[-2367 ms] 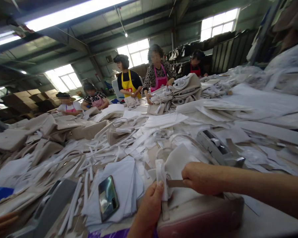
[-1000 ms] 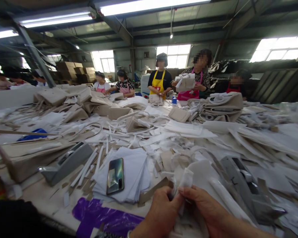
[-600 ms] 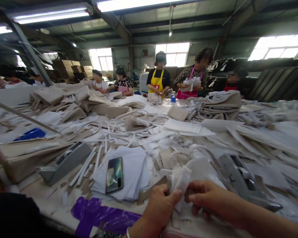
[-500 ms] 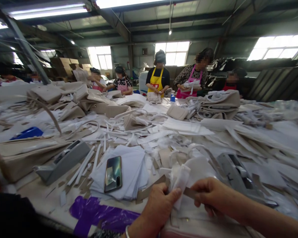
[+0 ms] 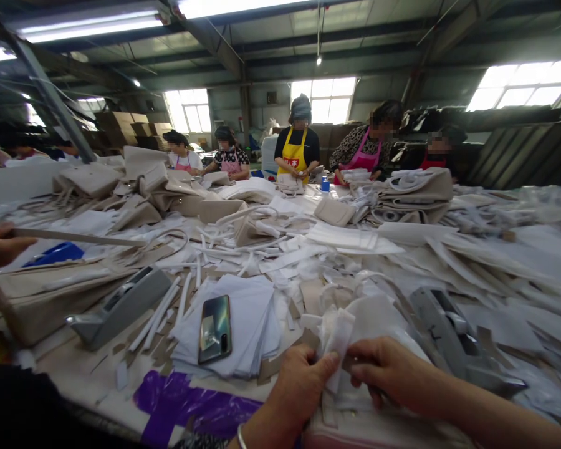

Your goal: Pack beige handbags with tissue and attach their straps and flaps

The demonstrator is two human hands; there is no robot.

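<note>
My left hand is closed, its thumb pressing a folded piece of white soft wrapping. Close by on the right, the fingers of my right hand pinch a narrow brown strip at the wrapping's edge; most of the strip is hidden. Both hands are above a pale bag under whitish covering, at the table's near edge. More brown material shows just behind my left fingers.
A phone lies on stacked white sheets. Grey tape dispensers stand left and right. Purple plastic lies in front. Beige bags and scraps cover the table. A co-worker's hand holds a strip at left; others work opposite.
My right fingers have moved left, closer to the white wrapping, so less brown strip shows. A co-worker's hand with a long strip has come in at left.
</note>
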